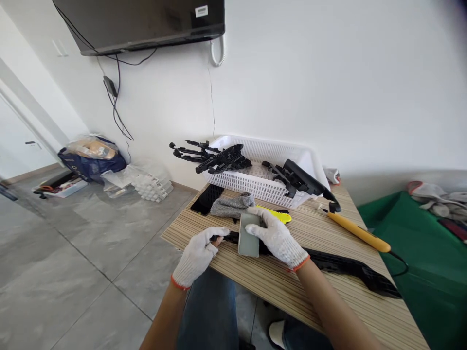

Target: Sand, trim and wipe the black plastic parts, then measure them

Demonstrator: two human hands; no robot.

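A long black plastic part (343, 265) lies across the wooden table (292, 296). My left hand (199, 255), in a white knit glove, pinches its left end near the table's front edge. In my gloved right hand (277, 236) is a flat grey-green rectangular block (248, 238), tilted over the part and hiding some of it. I cannot tell whether the block touches the part. Just behind my hands lie a grey cloth (232, 205) and a yellow-handled tool (279, 215), partly covered by my right hand.
A white plastic basket (248, 185) with several black plastic parts (226, 159) stands at the table's back. A black phone (206, 199) lies at the left edge. On the right rests a corded yellow pen-like tool (357, 232), beside a green covered surface (426, 253) bearing gloves (440, 201).
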